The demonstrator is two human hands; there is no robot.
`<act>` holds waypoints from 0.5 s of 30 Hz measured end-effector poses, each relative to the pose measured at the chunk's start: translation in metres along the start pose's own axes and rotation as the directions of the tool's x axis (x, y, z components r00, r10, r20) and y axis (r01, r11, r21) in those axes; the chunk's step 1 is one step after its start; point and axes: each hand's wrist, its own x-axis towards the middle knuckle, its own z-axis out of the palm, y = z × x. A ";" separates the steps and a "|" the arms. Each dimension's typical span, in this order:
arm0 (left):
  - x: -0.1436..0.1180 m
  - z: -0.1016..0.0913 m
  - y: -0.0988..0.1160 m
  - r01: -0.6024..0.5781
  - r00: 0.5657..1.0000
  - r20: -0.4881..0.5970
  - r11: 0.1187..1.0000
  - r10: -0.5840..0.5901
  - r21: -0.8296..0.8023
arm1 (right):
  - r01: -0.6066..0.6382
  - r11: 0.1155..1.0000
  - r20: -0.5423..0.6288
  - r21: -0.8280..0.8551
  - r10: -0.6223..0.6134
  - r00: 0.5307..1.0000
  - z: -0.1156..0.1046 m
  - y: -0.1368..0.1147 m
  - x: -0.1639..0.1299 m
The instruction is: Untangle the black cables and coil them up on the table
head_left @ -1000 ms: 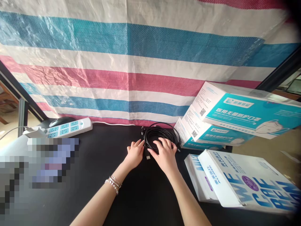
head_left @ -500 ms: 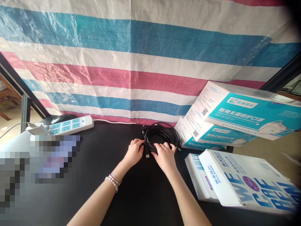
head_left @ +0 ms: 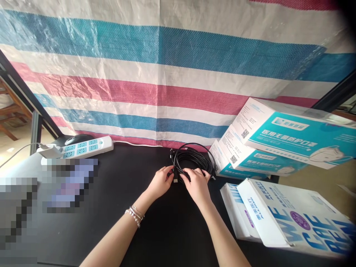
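A coiled black cable lies on the black table in front of the striped sheet. At its near left edge a connector with a metal tip points toward me. My left hand has thumb and fingers closed around the coil's left side, close to that connector; the fingertips partly hide what they pinch. Across the near side of the coil, my right hand grips the cable, its thumb on the left and its fingers spread over the loops to the right. One loop stands up higher at the back.
To the right rise stacked blue-and-white mask boxes, with white printed boxes in front. A power strip with a plugged-in adapter and a black mouse are at the left. Behind hangs a striped plastic sheet.
My left hand has shifted slightly inward against the coil near the connector. The upper loop stands a little higher. The whole view has shifted slightly.
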 end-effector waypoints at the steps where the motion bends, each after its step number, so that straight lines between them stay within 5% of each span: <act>1: 0.000 0.000 0.000 0.002 1.000 0.005 1.000 -0.002 -0.018 | 0.013 1.000 -0.014 -0.010 -0.013 1.000 -0.001 -0.001 0.000; 6: 0.000 0.000 0.006 0.153 0.987 0.097 0.945 -0.130 -0.290 | 0.081 0.996 -0.083 -0.046 -0.085 0.993 -0.007 -0.004 0.000; 12: 0.000 -0.005 0.015 0.449 0.892 0.336 0.498 -0.304 -0.742 | 0.179 0.984 -0.143 -0.022 -0.181 0.973 -0.013 -0.012 -0.002; 15: 0.001 -0.005 0.014 0.509 0.852 0.342 0.473 -0.396 -0.720 | 0.239 0.971 -0.140 0.024 -0.234 0.962 -0.014 -0.022 -0.004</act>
